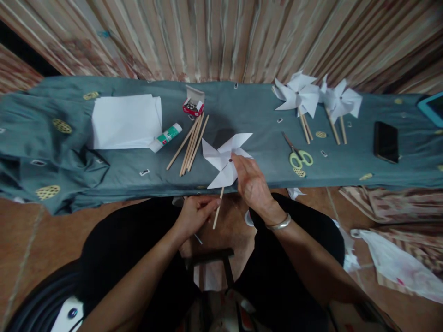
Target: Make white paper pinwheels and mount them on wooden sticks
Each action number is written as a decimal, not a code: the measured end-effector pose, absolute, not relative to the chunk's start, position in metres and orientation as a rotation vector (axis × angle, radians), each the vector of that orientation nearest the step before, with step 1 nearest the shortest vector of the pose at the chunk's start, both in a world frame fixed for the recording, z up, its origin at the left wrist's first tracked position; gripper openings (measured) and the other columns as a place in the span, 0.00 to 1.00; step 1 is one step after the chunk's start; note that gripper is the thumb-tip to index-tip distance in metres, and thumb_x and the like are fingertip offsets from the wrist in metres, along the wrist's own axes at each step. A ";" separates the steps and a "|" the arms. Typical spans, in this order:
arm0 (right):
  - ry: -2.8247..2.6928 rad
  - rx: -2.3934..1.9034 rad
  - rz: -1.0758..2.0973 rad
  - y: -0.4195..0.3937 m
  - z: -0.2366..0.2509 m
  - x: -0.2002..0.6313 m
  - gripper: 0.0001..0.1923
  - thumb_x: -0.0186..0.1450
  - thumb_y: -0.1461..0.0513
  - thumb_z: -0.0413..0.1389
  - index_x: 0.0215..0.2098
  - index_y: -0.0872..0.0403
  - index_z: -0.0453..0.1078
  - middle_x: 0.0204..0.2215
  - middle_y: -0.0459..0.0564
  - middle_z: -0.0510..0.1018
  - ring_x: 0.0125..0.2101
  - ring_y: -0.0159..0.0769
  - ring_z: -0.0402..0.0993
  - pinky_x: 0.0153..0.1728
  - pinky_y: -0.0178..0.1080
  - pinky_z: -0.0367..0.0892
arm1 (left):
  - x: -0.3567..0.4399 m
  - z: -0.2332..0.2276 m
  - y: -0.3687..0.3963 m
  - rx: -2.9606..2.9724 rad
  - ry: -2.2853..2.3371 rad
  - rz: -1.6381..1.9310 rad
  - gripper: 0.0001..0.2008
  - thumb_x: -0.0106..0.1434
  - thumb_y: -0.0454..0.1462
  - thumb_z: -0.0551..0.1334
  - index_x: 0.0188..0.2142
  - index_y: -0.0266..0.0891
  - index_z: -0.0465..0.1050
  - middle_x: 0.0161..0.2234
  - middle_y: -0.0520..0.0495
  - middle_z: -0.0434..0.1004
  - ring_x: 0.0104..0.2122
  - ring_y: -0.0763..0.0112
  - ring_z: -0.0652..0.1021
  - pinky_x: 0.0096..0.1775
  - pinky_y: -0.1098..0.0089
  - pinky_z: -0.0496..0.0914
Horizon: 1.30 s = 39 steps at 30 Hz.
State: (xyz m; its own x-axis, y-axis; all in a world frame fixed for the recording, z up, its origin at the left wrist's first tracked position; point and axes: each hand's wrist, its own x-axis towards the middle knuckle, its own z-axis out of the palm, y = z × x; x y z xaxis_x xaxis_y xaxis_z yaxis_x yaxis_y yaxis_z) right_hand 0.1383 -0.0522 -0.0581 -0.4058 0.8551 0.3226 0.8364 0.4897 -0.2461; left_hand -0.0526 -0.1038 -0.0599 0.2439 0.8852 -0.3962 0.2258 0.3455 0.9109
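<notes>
Nearest the person, the left hand (199, 213) has thumb and fingers closed in a pinch on a stick (217, 216), just below a white paper pinwheel (217, 159). The pinwheel is held over the near edge of the tabletop (266, 129), its blades spread. The right hand (252, 182) reaches in with its fingers narrow and together, their tips at the pin (230, 160) in the hub; whether the thumb grips from behind cannot be told.

The step in hand looks like seating or adjusting the pin that joins paper to stick. The next move seems to call for a steady stick and light, straight pressure, since a hard push could crease the blades.

Beyond the hands, loose sticks (189, 150) lie to the left, and scissors (297, 154) and a phone (386, 142) to the right; the phone's screen is dark and shows no writing. The glue (168, 137) has a green label with print too blurred to read, and it touches the blank paper (126, 121). Farther back, an open red box (193, 107) bears pale marks, not legible, and holds small metal pieces. Away to the right lie more pinwheels (304, 96), before the curtain (214, 41).
</notes>
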 end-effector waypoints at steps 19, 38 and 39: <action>-1.790 -1.565 -0.001 -0.014 -0.038 0.184 0.20 0.69 0.64 0.44 0.56 0.60 0.68 0.49 0.61 0.79 0.49 0.46 0.75 0.52 0.53 0.70 | -0.031 -0.047 -0.092 0.781 1.149 0.769 0.20 0.47 0.50 0.72 0.30 0.35 0.81 0.21 0.50 0.76 0.15 0.83 0.63 0.19 0.78 0.53; -1.074 -1.316 0.720 0.019 -0.050 0.200 0.29 0.54 0.48 0.65 0.49 0.51 0.74 0.49 0.56 0.80 0.47 0.44 0.77 0.56 0.52 0.66 | -0.010 -0.046 -0.047 0.839 1.070 0.937 0.19 0.44 0.45 0.74 0.33 0.35 0.83 0.22 0.48 0.78 0.17 0.80 0.69 0.19 0.77 0.59; -1.044 -1.303 0.729 0.020 -0.049 0.199 0.29 0.53 0.48 0.65 0.49 0.52 0.74 0.47 0.56 0.80 0.47 0.45 0.77 0.56 0.52 0.66 | -0.009 -0.047 -0.046 0.850 1.070 0.938 0.19 0.44 0.45 0.74 0.34 0.35 0.83 0.21 0.48 0.77 0.17 0.80 0.69 0.20 0.76 0.60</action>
